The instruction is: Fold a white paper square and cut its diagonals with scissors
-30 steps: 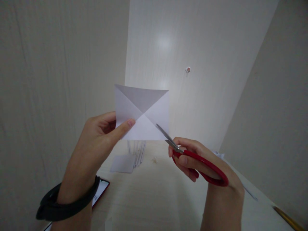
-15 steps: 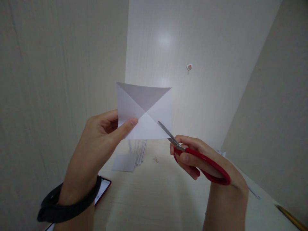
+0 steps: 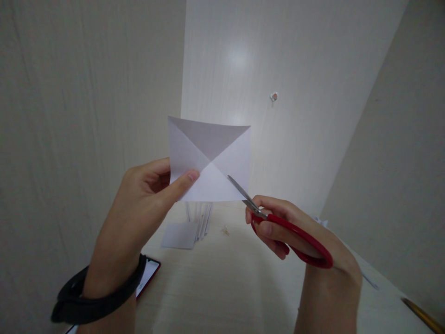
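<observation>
My left hand [image 3: 142, 204] pinches the lower left edge of a white square of paper [image 3: 208, 160] creased along both diagonals, and holds it upright above the table. My right hand [image 3: 295, 234] grips red-handled scissors [image 3: 278, 227]. The scissor blades point up and to the left, and their tips lie on the paper's lower right part along the diagonal crease. A black band sits on my left wrist [image 3: 97, 292].
On the light wooden table [image 3: 222, 278] lie a small white paper piece [image 3: 180, 235] with thin strips beside it, and a red-edged phone [image 3: 148, 273] under my left wrist. A pencil [image 3: 422, 315] lies at the right edge. Pale walls stand on three sides.
Paper and scissors have drifted slightly right and up together. The blades stay at the lower right crease, and both grips are unchanged.
</observation>
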Available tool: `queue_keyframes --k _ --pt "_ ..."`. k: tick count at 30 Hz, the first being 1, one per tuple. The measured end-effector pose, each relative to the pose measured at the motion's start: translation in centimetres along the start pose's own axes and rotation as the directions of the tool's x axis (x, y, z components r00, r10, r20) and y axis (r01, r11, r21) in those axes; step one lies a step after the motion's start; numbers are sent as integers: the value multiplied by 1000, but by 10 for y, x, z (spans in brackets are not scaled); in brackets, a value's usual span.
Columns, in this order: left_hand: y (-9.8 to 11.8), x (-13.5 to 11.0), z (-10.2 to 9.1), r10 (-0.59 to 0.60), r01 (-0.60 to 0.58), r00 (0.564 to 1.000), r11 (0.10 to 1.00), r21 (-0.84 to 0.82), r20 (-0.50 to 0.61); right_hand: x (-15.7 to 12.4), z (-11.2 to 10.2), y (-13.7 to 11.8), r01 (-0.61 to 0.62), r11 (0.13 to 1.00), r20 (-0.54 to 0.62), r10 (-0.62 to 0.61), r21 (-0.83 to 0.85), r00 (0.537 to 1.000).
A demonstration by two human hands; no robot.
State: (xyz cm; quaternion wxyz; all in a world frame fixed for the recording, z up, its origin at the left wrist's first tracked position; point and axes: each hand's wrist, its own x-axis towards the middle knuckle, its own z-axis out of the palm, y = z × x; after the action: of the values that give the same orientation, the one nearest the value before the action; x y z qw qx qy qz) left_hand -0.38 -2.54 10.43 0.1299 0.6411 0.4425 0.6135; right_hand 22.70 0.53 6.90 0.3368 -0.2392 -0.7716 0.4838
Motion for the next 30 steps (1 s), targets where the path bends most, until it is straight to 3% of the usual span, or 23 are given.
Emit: queue_keyframes --k 8,30 --pt "-6 3 1 82 -83 996 996 -42 -25 -1 -1 2 5 1000 -1 -5 -14 1000" --pt "-6 4 0 80 -80 997 996 -29 -9 -1 1 -4 -22 998 -21 21 -57 1000"
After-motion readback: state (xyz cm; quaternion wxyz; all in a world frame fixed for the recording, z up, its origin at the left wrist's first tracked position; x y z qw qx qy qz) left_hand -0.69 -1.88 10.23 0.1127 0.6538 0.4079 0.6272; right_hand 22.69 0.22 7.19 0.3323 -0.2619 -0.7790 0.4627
